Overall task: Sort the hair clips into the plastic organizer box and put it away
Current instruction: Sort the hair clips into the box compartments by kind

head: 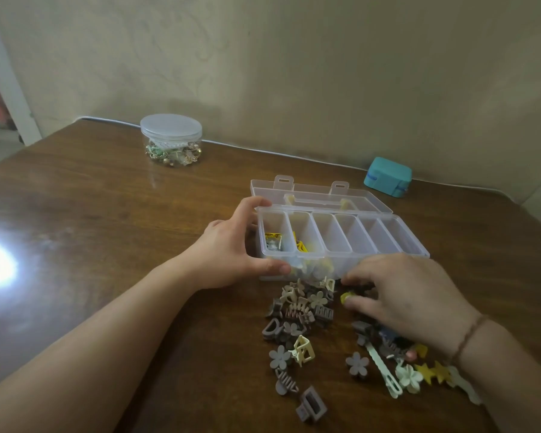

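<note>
A clear plastic organizer box point(397, 235) stands open on the wooden table, its lid laid back. Its two leftmost compartments hold yellow clips point(274, 240); the others look bare. My left hand point(231, 248) grips the box's left end, thumb on the front corner. My right hand point(409, 295) rests palm down over the pile of hair clips point(297, 314), fingertips pinching a small yellow clip point(346, 297) just in front of the box. Grey, cream and yellow flower, star and claw clips lie scattered in front.
A round clear jar point(171, 140) with a lid and small trinkets stands at the back left. A teal case point(387, 176) sits by the wall at the back right. A white cable runs along the table's far edge. Bright glare marks the table's left side.
</note>
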Motion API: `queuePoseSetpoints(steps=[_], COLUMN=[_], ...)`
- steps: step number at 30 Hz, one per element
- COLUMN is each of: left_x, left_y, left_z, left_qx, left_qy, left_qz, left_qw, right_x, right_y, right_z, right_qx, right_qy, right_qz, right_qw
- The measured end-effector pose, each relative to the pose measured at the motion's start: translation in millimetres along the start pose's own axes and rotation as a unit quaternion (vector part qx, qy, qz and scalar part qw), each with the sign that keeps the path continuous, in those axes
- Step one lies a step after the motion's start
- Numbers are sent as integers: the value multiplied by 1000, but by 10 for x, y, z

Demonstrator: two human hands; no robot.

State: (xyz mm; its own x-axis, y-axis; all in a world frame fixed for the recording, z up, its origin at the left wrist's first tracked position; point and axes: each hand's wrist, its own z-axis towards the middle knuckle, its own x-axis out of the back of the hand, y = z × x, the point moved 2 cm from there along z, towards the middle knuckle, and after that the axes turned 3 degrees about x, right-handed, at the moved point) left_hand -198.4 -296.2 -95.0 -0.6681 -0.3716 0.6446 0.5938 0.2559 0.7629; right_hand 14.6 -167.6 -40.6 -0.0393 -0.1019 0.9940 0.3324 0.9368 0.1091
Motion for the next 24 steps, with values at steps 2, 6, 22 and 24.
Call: queuePoseSetpoints(steps=[2,6,22,24], left_x=[0,2,2,0], left_y=[-4,21,27,28], left_z=[-3,-13,-17,-15], left_qx=[-1,-11,3,5], left_qy=[2,1,-3,-1], left_qz=[0,-3,-1,-1], left_qw=[1000,1000,1000,1000], right_x=[6,-26,-200,-211], right_y=[-16,-78,-63,-26], right_z=[-14,-65,-259,-269], right_qx=[-8,-10,5,7], right_qy=[-6,-25,13,43], right_qz=[-27,-44,6,-3], right_qw=[1000,999,1000,999])
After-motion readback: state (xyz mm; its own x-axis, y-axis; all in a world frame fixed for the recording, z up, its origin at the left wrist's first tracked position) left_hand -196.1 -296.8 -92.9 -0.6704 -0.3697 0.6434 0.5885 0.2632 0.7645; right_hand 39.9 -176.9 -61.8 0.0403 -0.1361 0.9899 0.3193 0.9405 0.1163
